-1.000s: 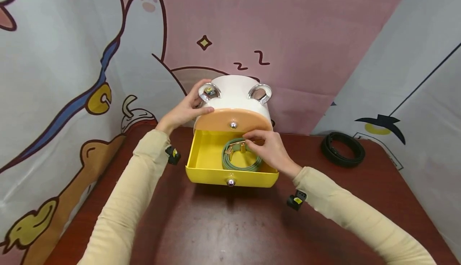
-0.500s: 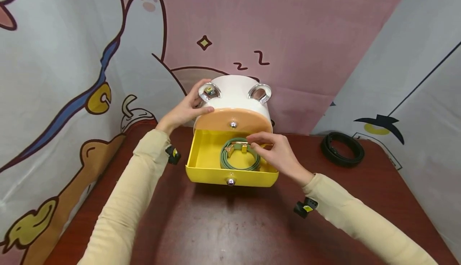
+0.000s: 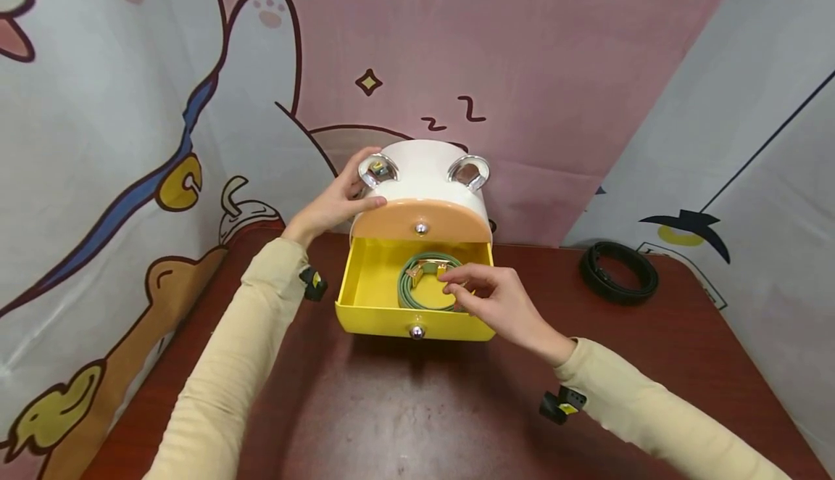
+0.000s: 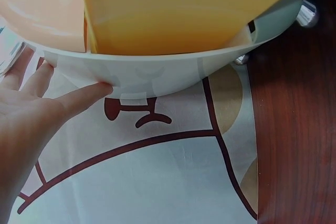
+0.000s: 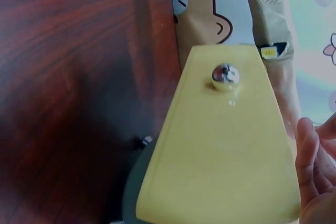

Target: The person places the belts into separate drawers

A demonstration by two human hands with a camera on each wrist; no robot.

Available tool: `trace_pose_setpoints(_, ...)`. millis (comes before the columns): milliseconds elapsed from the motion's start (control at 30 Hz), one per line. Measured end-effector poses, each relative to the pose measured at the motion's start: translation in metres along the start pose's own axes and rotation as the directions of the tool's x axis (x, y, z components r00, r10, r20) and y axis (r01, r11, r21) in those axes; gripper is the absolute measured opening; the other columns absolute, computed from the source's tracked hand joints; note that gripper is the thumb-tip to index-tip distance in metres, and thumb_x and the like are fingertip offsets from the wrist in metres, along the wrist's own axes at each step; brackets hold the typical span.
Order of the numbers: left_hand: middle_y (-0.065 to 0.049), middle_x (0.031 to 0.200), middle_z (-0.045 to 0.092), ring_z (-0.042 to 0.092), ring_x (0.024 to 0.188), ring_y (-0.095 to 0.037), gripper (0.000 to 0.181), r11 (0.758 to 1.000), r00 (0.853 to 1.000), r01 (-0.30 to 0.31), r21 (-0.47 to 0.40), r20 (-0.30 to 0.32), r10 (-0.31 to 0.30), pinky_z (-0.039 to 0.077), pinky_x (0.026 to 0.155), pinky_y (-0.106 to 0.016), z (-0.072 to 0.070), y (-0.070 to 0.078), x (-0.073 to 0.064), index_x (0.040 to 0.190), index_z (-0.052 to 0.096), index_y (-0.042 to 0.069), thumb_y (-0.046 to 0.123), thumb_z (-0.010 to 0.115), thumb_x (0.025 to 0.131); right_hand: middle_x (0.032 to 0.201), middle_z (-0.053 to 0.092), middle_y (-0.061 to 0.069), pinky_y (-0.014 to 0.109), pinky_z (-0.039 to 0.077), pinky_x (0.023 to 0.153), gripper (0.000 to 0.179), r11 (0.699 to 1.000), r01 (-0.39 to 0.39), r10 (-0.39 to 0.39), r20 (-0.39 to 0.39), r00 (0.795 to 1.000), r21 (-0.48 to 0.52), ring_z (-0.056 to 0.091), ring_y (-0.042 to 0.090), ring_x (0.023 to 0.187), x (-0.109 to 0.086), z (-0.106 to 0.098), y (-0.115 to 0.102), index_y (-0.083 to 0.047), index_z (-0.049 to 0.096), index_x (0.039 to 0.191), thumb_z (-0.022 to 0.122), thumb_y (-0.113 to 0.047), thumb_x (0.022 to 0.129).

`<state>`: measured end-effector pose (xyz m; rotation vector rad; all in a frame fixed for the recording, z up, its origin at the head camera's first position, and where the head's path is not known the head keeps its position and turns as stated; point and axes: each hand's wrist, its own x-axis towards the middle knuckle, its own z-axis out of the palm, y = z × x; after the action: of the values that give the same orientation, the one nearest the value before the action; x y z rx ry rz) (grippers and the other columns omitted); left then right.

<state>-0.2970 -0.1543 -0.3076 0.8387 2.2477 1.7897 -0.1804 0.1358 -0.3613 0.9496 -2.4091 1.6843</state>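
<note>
In the head view, my left hand point(image 3: 335, 201) rests against the left side of a white storage box point(image 3: 425, 168) with silver ear-like rings. Its fingers and thumb are extended along the shell, as the left wrist view also shows. The box's lower yellow drawer point(image 3: 375, 284) is pulled out. Inside lies a coiled green belt point(image 3: 406, 295) with gold-coloured metal parts. Over the drawer's right front, my right hand point(image 3: 505, 306) hovers with fingers loosely bent and covers part of the coil. No object shows between thumb and fingers.
An orange upper drawer point(image 3: 420, 219) with a silver knob is closed. To the right on the reddish-brown table point(image 3: 417, 407) lies a coiled black belt point(image 3: 616, 271). Printed cartoon cloth point(image 3: 535, 67) stands behind and at both sides.
My right hand has drawn back from the rear part of the green belt toward the drawer's front right. The belt has shifted slightly left. The left hand keeps its place on the box.
</note>
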Motion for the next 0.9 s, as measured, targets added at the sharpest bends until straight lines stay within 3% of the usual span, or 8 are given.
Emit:
trace_pose_setpoints(233, -0.017, 0.152, 0.029, 0.037, 0.134, -0.033, 0.078, 1.0, 1.0, 0.004, 0.009, -0.003, -0.004, 0.038, 0.102, -0.046, 0.0, -0.001, 0.0, 0.153, 0.014, 0.018, 0.0, 0.062, 0.093, 0.084, 0.07, 0.011, 0.027, 0.048, 0.05, 0.015, 0.999, 0.035, -0.036, 0.062, 0.997, 0.013, 0.064, 0.026, 0.059, -0.007, 0.011, -0.005, -0.005, 0.072, 0.102, 0.066, 0.0, 0.09)
trace_pose_setpoints(500, -0.017, 0.151, 0.03, 0.037, 0.134, -0.032, 0.079, 1.0, 1.0, 0.004, 0.014, -0.006, -0.004, 0.036, 0.103, -0.047, 0.0, -0.001, -0.001, 0.153, 0.014, 0.017, 0.001, 0.062, 0.093, 0.083, 0.07, 0.009, 0.035, 0.052, 0.047, 0.014, 0.997, -0.021, 0.01, 0.145, 0.989, 0.074, 0.064, 0.02, 0.056, -0.013, 0.022, -0.006, 0.0, 0.07, 0.105, 0.063, -0.005, 0.093)
trace_pose_setpoints(900, -0.016, 0.151, 0.03, 0.036, 0.134, -0.032, 0.079, 1.0, 1.0, 0.006, 0.008, -0.007, -0.006, 0.036, 0.103, -0.046, -0.001, -0.002, -0.001, 0.153, 0.016, 0.021, 0.002, 0.063, 0.093, 0.084, 0.07, 0.006, 0.034, 0.051, 0.044, 0.016, 0.991, -0.043, 0.02, 0.18, 0.984, 0.125, 0.065, 0.019, 0.056, -0.024, 0.039, 0.001, 0.001, 0.069, 0.107, 0.062, -0.003, 0.094)
